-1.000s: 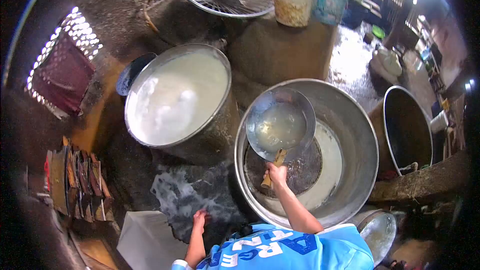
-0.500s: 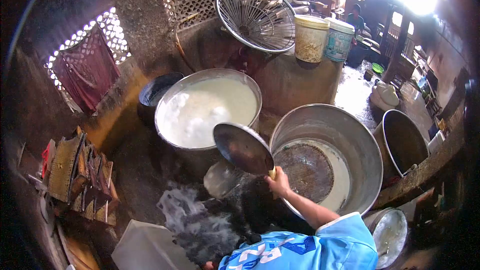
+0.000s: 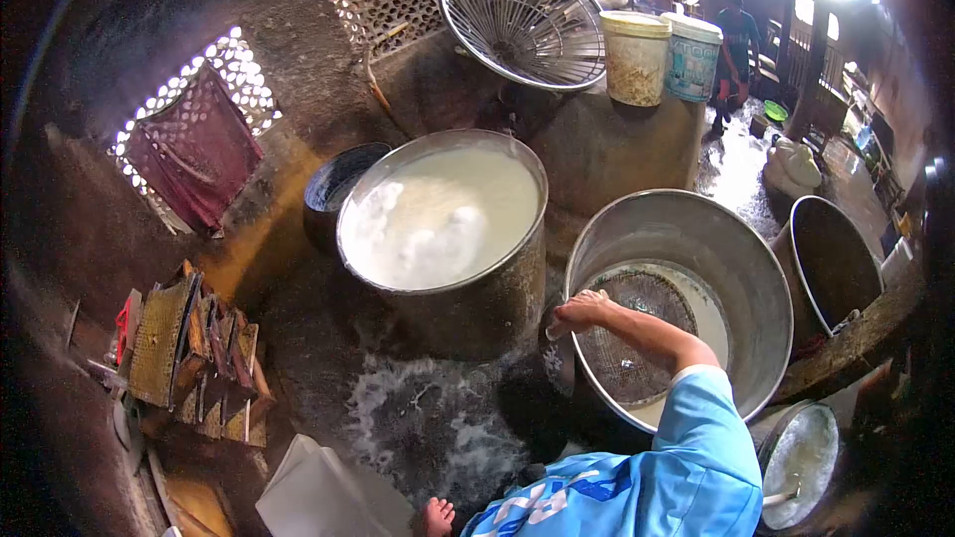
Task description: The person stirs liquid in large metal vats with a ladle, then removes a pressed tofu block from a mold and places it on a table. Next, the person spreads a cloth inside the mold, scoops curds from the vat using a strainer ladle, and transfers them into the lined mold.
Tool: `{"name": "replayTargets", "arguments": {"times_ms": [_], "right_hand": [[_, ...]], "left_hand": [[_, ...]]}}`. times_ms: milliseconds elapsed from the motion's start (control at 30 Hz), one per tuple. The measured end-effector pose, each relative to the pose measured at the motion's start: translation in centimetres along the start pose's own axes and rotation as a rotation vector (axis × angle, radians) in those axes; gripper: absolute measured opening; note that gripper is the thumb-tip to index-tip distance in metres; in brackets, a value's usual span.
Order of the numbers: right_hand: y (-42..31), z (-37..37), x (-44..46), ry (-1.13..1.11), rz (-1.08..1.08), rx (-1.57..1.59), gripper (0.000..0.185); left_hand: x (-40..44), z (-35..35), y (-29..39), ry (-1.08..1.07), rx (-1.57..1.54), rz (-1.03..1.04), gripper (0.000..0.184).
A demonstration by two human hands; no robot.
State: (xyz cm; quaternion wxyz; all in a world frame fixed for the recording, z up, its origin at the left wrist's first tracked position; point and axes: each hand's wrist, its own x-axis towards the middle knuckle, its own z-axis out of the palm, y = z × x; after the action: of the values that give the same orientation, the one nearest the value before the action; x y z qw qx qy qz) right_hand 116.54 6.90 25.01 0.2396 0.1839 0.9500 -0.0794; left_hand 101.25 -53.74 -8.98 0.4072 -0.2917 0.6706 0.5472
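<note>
My right hand point(image 3: 582, 312) is closed at the left rim of the wide metal pot point(image 3: 766, 278), around the short handle of a pan-like ladle. The ladle's bowl point(image 3: 559, 363) shows only as a dark, blurred shape below the hand, outside the pot. Inside this pot, a round woven piece point(image 3: 637, 323) lies in a little whitish liquid. A second large pot point(image 3: 477, 313), filled with pale, frothy liquid, stands to the left. Low in the view, my left hand point(image 3: 438, 515) is empty, its fingers loosely bent, above the wet floor.
A wire basket point(image 3: 522, 25) and two lidded buckets point(image 3: 637, 58), point(image 3: 693, 57) stand on a ledge behind. Stacked wooden frames point(image 3: 194, 358) are at left, a dark pot point(image 3: 333, 184) behind the full one, a tall vessel point(image 3: 831, 264) at right. Another person point(image 3: 734, 45) stands far back.
The ladle went from over the metal pot, tipped between the pots, then dropped outside the left rim with my right hand. The view has shifted, and the far person now stands upright.
</note>
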Motion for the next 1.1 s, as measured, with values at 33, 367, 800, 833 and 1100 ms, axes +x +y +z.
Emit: {"name": "replayTargets", "arguments": {"times_ms": [33,367,800,833,1100], "right_hand": [[0.7,1.1,0.7,0.04,-0.035,-0.044,0.028],[1.7,8.2,5.8,0.401,-0.061,0.054,0.013],[20.1,52.2,-6.2,0.951,1.978,1.597,0.034],[20.2,54.6,-6.2,0.951,2.006,1.738,0.035],[21.2,64.0,-3.0,0.822,1.6,2.45,0.018]], "left_hand": [[0.1,0.9,0.4,-0.015,-0.025,0.034,0.032],[-9.7,26.4,12.7,-0.295,0.255,0.317,0.03],[-19.8,33.0,10.5,0.127,0.956,-0.056,0.026],[-19.9,33.4,11.1,0.141,0.983,-0.07,0.026],[-19.7,43.0,15.6,0.088,1.026,0.157,0.03]]}}
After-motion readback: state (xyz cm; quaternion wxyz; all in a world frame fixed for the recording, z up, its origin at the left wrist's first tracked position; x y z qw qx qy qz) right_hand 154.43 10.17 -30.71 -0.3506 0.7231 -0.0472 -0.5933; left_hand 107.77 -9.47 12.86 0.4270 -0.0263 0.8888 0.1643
